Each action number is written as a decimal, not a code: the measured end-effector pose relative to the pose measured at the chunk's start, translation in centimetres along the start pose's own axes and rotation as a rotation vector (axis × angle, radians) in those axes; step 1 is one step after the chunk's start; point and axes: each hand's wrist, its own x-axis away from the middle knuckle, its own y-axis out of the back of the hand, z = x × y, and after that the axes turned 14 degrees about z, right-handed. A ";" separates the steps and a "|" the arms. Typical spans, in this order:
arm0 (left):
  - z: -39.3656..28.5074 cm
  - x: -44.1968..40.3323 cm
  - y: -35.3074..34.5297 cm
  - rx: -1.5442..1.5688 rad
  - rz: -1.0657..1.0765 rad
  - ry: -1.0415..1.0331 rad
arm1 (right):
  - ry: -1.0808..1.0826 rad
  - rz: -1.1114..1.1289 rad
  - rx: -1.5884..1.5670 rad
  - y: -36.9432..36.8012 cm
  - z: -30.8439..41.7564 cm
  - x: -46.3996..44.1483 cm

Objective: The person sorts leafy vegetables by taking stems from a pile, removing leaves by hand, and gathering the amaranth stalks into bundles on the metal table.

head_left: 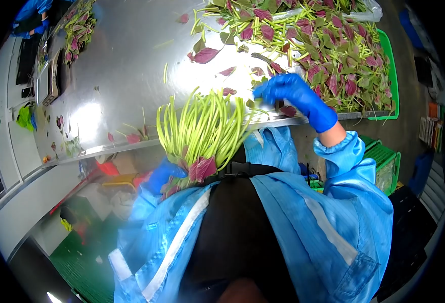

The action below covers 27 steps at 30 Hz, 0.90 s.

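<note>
My left hand [165,174], in a blue glove, is closed around the leafy end of a thick bunch of red amaranth [200,129]. The bunch's pale green stems fan up toward the table edge, and a purple leaf hangs out near the grip. My right hand [288,92], also blue-gloved, is over the table's front edge, right of the stem ends. Its fingers point left and are bent together; what they pinch, if anything, is hidden. Beside it lie loose purple leaves [289,110]. A large heap of amaranth [333,55] spreads just beyond that hand.
The shiny metal table [126,50] stretches ahead, with scattered leaves and stem bits. A green crate [393,76] borders the heap on the right. Another amaranth pile [80,30] lies far left, near a person's gloved hand [41,26]. Green crates [384,159] stand below on the right.
</note>
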 end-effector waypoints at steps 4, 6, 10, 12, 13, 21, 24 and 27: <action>-1.3 -0.7 0.6 -0.058 0.070 0.087 | 0.309 -0.269 0.564 -2.7 5.0 -3.2; -2.1 -1.4 1.2 -0.125 0.129 0.149 | 0.538 -0.023 0.686 -7.1 8.1 -6.2; -4.0 -3.3 2.2 -0.323 0.284 0.251 | 0.689 0.379 1.029 -9.9 4.1 -12.4; -4.5 -3.7 2.6 -0.386 0.361 0.293 | -0.479 0.852 0.786 -9.1 5.7 -12.6; -4.6 -4.0 2.9 -0.397 0.389 0.317 | -0.569 0.888 0.691 -8.5 4.9 -11.7; -7.9 -4.0 2.6 -0.552 0.278 0.029 | -0.322 0.703 0.669 -7.9 1.1 -3.4; -10.3 -1.3 4.5 -0.627 -0.232 -0.467 | -0.253 0.559 0.524 -7.0 -0.7 -2.7; -10.2 1.9 4.8 -0.578 -0.407 -0.856 | -0.329 0.430 0.180 -6.0 -0.2 -2.9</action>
